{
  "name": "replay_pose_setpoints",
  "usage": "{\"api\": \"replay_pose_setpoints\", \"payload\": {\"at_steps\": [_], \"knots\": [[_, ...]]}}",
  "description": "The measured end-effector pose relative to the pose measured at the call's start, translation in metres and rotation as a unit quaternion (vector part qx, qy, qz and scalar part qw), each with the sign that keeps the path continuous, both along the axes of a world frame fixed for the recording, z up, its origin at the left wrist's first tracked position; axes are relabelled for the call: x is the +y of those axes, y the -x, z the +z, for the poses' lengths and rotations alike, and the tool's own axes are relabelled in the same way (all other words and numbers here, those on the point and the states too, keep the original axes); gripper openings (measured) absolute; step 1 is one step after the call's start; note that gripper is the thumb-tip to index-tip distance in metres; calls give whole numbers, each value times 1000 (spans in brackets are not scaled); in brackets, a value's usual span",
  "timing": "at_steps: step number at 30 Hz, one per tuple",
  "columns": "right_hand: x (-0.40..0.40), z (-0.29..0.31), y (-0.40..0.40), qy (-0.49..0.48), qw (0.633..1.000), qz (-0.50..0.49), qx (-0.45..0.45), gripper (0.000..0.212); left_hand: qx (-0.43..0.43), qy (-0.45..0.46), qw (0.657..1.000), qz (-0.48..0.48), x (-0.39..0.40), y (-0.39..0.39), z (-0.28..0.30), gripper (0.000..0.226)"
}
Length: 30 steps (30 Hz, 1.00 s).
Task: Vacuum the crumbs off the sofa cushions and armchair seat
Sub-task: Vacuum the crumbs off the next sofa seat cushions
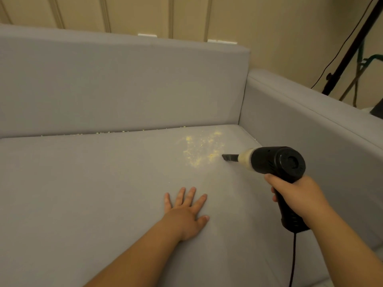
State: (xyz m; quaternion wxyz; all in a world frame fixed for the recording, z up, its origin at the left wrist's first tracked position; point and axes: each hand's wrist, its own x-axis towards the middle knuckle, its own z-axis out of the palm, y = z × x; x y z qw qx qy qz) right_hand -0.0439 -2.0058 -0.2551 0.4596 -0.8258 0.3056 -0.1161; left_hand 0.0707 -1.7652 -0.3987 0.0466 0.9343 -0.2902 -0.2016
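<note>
1. While the right hand wraps its fingers around the black grip of the handheld vacuum, the flat black nozzle points away from those fingers toward the yellow crumbs on the grey seat cushion.
2. Its tip sits at the near edge of the crumb patch, just beside the closest specks; whether it touches the fabric I cannot tell.
3. Flat on the cushion lies the left hand, fingers straight and spread, holding nothing, the crumbs well beyond its fingertips.
4. Far past both hands, a thin line of crumbs in the seam runs where the seat meets the back cushion.
5. I judge the step in hand to be the sofa seat, and it looks early: the main patch is mostly uncollected and the seam line looks untouched.
6. No armchair seat is in view, so that part presumably waits.
7. Next, the nozzle would need to slide forward from the right-hand fingers through the patch, kept low against the fabric, in overlapping passes.
8. After that, the narrow tip should run along the seam, while the left palm could press the cushion to open the crease.
9. Trailing from the handle below the gripping fingers, the cord needs slack for that reach.
</note>
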Motion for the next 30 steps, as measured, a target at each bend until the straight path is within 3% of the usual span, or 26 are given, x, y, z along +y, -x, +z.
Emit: {"api": "replay_pose_setpoints", "payload": {"at_steps": [9,15,20,30], "knots": [[8,-16,-58,-67,996,-34,-45,28,-4,10,1000,0,0,1,-1,69],[12,2,-47,-21,999,13,-26,16,-8,7,1000,1,0,1,-3,69],[13,0,-52,3,1000,-2,-29,19,-11,10,1000,2,0,2,-2,69],[19,-32,-84,-27,998,5,-63,18,-14,17,1000,1,0,2,-1,70]]}}
